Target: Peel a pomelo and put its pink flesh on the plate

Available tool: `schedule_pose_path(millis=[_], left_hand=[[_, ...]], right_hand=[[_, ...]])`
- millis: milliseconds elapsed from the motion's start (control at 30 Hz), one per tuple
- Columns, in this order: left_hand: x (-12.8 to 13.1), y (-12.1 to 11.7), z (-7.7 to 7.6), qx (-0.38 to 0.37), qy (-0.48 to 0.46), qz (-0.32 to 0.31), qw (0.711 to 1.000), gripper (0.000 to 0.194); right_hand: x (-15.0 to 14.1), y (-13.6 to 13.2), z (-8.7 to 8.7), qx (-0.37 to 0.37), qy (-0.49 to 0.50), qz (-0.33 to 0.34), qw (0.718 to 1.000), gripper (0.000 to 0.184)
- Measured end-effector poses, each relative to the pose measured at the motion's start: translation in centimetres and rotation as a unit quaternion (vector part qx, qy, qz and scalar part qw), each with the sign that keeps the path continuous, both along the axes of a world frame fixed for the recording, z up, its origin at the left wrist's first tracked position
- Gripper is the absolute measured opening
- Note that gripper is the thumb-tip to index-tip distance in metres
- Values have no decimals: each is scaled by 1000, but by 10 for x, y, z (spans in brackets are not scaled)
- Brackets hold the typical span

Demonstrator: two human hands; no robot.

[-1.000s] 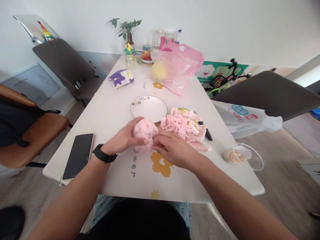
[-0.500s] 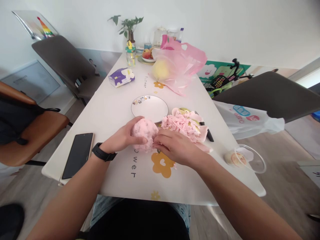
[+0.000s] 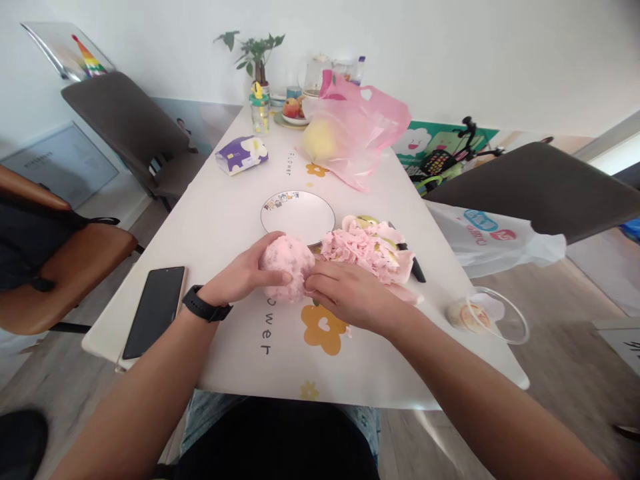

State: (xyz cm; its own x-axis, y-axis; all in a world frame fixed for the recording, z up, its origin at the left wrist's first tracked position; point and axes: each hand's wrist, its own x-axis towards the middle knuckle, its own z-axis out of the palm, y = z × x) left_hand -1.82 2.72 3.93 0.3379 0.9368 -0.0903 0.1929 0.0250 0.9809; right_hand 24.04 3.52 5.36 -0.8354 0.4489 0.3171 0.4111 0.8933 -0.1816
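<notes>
A peeled pink pomelo [image 3: 286,269], a rough ball with white pith patches, sits low over the table between my hands. My left hand [image 3: 243,277] cups its left side, with a black watch [image 3: 207,304] on the wrist. The fingers of my right hand [image 3: 347,293] press on its right side. Beside my right hand lies a heap of pink-white pomelo peel [image 3: 367,250] with yellow-green rind showing. A black knife handle [image 3: 416,269] sticks out from under the heap, and the blade is hidden.
A white table [image 3: 240,200] bears a round white plate [image 3: 297,217] just beyond the fruit and a black phone [image 3: 154,312] to my left. Farther off are a pink plastic bag [image 3: 360,130] holding a yellow pomelo, a tissue pack [image 3: 242,155], and a clear bowl [image 3: 493,317].
Both hands stay on the pomelo, with only slight shifts of the fingers. The whole view has moved a little as my head moved.
</notes>
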Motion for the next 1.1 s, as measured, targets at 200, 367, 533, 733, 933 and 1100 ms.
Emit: schedule_pose_path(millis=[200,367,533,733,933,1100], left_hand=[[-2,1,-2,-15,-21,7,1000,84],[-1,1,-2,-10,-13,7,1000,86],[0,0,0,-10,-13,4,1000,86],[0,3,-1,-16,-31,18,999,78],[2,2,0,-14,-17,11,1000,82],[2,0,1,-12,-17,7,1000,84]], right_hand=[[-2,-2,-9,-45,42,-42,997,17],[-2,0,-9,-13,24,-11,1000,24],[-1,-1,-6,12,2,2,1000,26],[-2,-1,-16,5,34,-31,999,17],[-2,0,-17,45,12,-5,999,23],[0,0,-14,61,-10,5,998,25]])
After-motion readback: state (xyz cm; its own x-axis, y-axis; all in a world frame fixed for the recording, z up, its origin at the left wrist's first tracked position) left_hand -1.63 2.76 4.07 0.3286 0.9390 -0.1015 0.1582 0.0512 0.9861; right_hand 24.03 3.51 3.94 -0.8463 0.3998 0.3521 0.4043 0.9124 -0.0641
